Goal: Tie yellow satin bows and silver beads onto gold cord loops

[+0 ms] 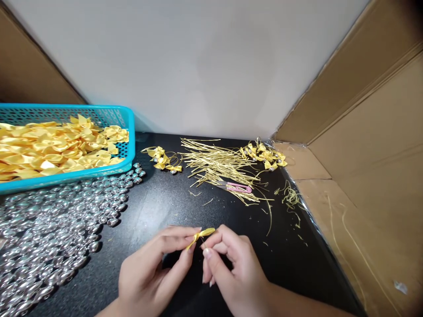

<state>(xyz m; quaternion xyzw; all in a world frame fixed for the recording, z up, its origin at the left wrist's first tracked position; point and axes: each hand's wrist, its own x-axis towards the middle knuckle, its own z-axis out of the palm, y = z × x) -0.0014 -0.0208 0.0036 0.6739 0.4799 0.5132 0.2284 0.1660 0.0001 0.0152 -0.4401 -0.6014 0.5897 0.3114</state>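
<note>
Low in the middle of the view, a yellow ribbon bow (pixel 207 232) is pinched between the thumb and fingers of my left hand (pixel 155 259). Close beside it on the right, my right hand (pixel 233 264) has thumb and forefinger pressed together on a thin cord (pixel 203 243) that runs up to the bow. The cord's lower end is hidden by my fingers. Beyond my hands lies a loose pile of gold cord lengths (pixel 218 160). On top of that pile rest pink-handled thread snips (pixel 236 187).
A turquoise basket (pixel 131 141) full of yellow bows stands at the left. Many silver beads (pixel 66 224) spread before it. Finished-looking bows with beads lie in a small group (pixel 163 159) and a right-hand cluster (pixel 264 154). Cord scraps (pixel 291 196) lie near the cardboard wall (pixel 373 132).
</note>
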